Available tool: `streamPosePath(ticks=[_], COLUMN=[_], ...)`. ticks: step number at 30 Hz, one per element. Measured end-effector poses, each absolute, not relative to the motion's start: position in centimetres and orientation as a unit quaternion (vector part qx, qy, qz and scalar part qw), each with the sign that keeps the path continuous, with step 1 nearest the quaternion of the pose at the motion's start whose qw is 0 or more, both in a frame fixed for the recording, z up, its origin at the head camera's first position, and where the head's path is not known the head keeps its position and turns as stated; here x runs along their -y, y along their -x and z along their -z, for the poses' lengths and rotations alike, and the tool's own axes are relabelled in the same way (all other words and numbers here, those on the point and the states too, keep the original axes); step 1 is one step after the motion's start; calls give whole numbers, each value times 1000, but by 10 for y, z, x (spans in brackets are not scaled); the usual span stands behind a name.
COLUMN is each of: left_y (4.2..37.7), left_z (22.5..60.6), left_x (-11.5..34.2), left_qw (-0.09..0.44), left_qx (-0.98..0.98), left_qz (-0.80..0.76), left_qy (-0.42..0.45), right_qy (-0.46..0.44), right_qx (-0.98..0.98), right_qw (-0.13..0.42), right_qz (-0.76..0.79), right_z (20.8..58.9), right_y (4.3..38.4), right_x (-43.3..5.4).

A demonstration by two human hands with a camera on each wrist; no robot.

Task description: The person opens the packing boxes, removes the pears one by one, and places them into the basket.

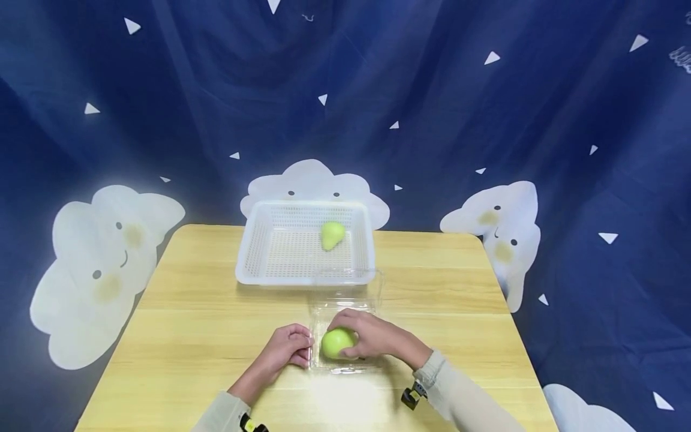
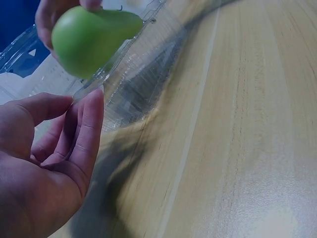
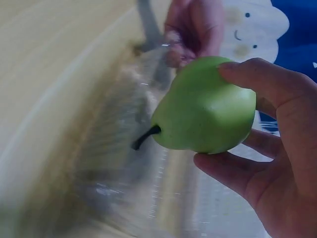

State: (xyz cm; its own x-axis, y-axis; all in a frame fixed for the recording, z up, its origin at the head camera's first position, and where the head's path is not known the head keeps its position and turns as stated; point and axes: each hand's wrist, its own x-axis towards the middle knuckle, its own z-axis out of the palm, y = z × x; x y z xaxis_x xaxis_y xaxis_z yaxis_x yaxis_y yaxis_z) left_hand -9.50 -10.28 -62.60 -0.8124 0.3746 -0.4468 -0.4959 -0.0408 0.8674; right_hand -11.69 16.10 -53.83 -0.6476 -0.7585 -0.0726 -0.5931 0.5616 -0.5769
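A green pear [image 1: 337,344] with a dark stem [image 3: 144,138] is gripped by my right hand [image 1: 372,333], thumb on one side and fingers on the other. It is over the base of a clear plastic clamshell box [image 1: 348,370]. Whether the pear touches the base is hard to tell. The box's lid [image 1: 351,292] is swung back toward the basket. At the box's left edge, my left hand [image 1: 286,347] pinches the rim between thumb and fingertips, as the left wrist view shows.
A white perforated basket [image 1: 245,267] stands at the table's far edge, holding a second green pear [image 1: 332,234]. The lid overlaps the basket's front right corner in the head view. Behind the wooden table [image 1: 205,300] hangs a dark blue curtain [image 1: 345,72] with clouds.
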Motion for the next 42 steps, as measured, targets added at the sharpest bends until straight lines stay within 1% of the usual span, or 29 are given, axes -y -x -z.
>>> streamPosePath(ticks=[4,12,20,25,29,34,42], left_y=[96,98,99,98,96,94,95], left_z=[627,629,628,628,625,628,626], left_x=[103,105,106,107,105,104,105], left_qw=[301,301,303,302,302,304,300], left_qx=[-622,-622,-622,-622,-623,-623,-624], left_qz=[-721,-720,-720,-721,-720,-719,-720], left_qy=[52,53,51,48,44,46,39], right_qy=[382,355,333,302,279,287,303], right_qx=[-865,-841,-816,-814,-821,-834,-856], right_qw=[164,200,210,203,193,166,87], right_qz=[280,357,423,453,459,442,409], right_z=[522,493,457,434,420,409,404], right_y=[125,147,175,198,211,222,248], right_x=[-166,-178,-189,-195,-199,-202,-201])
